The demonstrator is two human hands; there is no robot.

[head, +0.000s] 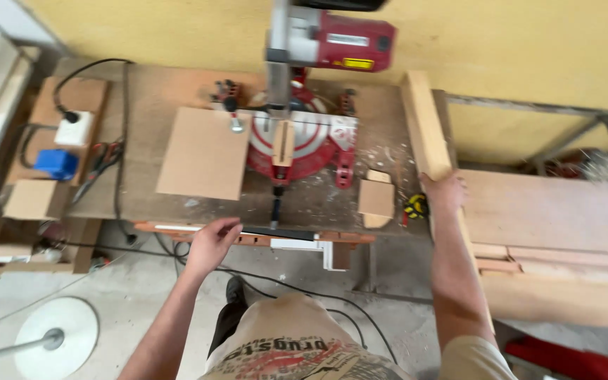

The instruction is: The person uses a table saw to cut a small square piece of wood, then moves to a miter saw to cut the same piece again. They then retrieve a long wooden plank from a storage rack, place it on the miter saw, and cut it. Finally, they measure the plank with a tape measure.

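Gripping a long pale wooden plank (pixel 427 127), the right hand (pixel 443 191) clasps it; left hand (pixel 212 239) hangs loosely curled.

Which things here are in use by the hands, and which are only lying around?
In use: right hand on wooden beam; left hand at bench edge; miter saw.
Lying about: flat board, small wood block, tape measure, socket box.

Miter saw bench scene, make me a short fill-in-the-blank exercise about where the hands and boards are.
1. The right hand grips a long wooden ____.
2. The left hand hovers at the bench's front ____.
3. The flat board lies to the ____ of the red miter saw, seen from the camera.

Missing words: plank; edge; left
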